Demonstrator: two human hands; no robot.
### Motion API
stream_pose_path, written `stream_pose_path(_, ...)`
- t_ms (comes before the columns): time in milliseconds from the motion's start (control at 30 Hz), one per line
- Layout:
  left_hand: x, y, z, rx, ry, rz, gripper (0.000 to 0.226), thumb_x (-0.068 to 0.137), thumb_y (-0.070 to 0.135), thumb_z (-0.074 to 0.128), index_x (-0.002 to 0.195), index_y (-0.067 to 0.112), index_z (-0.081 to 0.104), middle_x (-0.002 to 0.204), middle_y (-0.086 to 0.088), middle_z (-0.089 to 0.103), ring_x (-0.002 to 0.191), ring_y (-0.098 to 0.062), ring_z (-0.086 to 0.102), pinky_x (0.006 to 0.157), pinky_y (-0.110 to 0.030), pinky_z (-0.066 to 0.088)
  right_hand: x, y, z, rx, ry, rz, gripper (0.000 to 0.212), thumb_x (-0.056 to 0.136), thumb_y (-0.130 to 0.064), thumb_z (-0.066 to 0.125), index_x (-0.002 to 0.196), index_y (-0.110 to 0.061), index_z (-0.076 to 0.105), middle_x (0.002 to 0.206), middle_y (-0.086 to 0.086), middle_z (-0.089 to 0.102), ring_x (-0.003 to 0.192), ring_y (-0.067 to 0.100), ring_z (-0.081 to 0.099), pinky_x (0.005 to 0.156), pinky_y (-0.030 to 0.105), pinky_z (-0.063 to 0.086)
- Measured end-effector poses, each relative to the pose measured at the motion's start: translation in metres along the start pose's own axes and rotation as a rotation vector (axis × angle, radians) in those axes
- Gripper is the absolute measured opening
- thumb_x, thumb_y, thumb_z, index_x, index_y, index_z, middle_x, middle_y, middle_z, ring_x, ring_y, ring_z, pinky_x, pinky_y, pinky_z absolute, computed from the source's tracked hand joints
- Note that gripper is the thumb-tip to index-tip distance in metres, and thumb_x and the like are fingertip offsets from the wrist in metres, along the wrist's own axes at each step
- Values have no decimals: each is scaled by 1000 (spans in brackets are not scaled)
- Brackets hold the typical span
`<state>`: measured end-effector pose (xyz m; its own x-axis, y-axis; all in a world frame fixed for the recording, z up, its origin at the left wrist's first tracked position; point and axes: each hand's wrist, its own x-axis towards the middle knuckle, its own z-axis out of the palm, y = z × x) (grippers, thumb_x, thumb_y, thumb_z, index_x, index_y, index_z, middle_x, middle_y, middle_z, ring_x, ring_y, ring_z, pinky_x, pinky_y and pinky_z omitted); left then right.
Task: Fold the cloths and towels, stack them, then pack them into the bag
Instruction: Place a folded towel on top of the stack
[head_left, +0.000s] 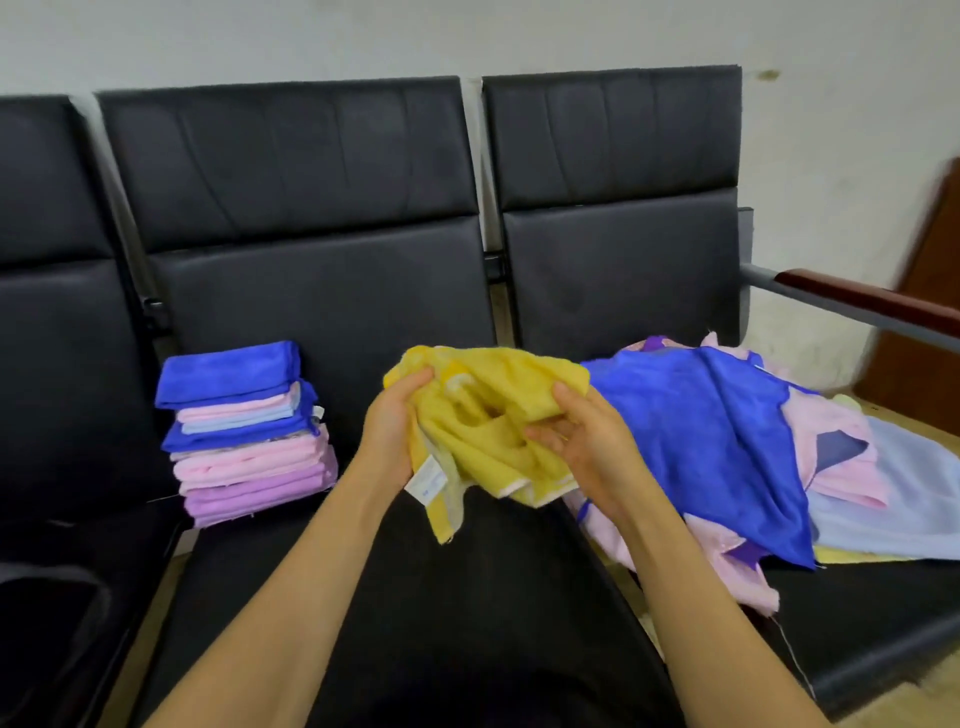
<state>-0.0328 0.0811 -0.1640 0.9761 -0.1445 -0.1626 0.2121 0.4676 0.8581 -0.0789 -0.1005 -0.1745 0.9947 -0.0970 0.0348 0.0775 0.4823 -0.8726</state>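
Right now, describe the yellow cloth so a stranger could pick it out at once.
Find the row of black seats along the wall. Above the middle one, between the folded stack and the loose pile, is the yellow cloth. Only it is gripped by the left hand and right hand, white label dangling.

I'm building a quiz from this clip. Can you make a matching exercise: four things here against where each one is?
1 yellow towel
2 folded stack
3 unfolded pile
4 white label

A on the right chair
B on the middle chair
C on the towel's edge
D held by left hand and right hand

Pairs: 1-D, 2-B, 3-A, 4-C
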Motion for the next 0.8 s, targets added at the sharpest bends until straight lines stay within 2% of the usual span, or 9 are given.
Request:
stream_pose_path(133,-39,26,-60,-23,164,47,30,94,28,52,109,5,64,98,-17,70,90,-32,66,74,-41,51,-4,22,29,-19,-147,-32,34,98,-14,49,132,-14,49,128,2,59,116,17,58,99,28,48)
stream_pose_path(200,-60,28,-84,-45,211,29,36,95,34,52,115,6,62,106,-18,69,96,-32,65,76,-43,51,-8,36,38,-478,-151,-180,63,96,-15,54,149,-22,20,141,-12,39,127,6,43,99,6,32)
stream_pose_path(267,-79,21,-102,-79,230,3,40,98,39,46,116,7,61,105,-18,69,96,-33,64,75,-44,49,-10,59,40,-961,-129,-259,91,92,-17,61,152,-19,-7,155,-3,18,141,13,22,108,12,17)
stream_pose_path(300,-88,15,-109,-84,235,-25,40,98,39,44,118,7,60,102,-18,70,95,-33,64,74,-45,49,-11,71,42,-1127,-185,-218,92,91,-19,61,152,-18,-8,158,3,12,145,18,16,112,21,16)
stream_pose_path(367,-101,1,-116,-84,239,-99,39,99,34,44,123,6,58,94,-19,72,93,-34,64,74,-45,48,-18,90,52,-1261,-396,8,73,94,-32,57,152,-16,16,155,6,27,141,22,29,113,30,25)
stream_pose_path(433,-109,-8,-119,-84,186,-174,45,98,36,43,126,4,58,99,-20,71,96,-35,63,80,-46,48,-31,103,66,-1138,-537,245,55,93,-42,55,140,-15,43,139,3,50,127,19,49,108,34,39)
stream_pose_path(533,-111,-12,-123,-67,78,-233,62,95,53,35,128,5,57,121,-20,64,113,-35,60,95,-47,45,-51,109,83,-930,-612,411,52,89,-48,59,131,-20,45,128,-1,56,114,14,56,97,32,46)
stream_pose_path(667,-115,-18,-124,-44,-80,-298,75,91,65,29,132,9,55,131,-18,58,120,-33,56,105,-48,38,-60,120,92,-842,-613,399,35,87,-44,64,115,-24,55,119,-4,63,112,13,58,97,34,45)
stream_pose_path(800,-120,-11,-127,204,-49,-293,51,97,52,38,121,15,62,126,-11,63,119,-27,56,108,-45,36,-56,128,95,-804,-472,274,30,92,-26,57,115,-7,60,119,12,64,114,28,58,101,43,45)
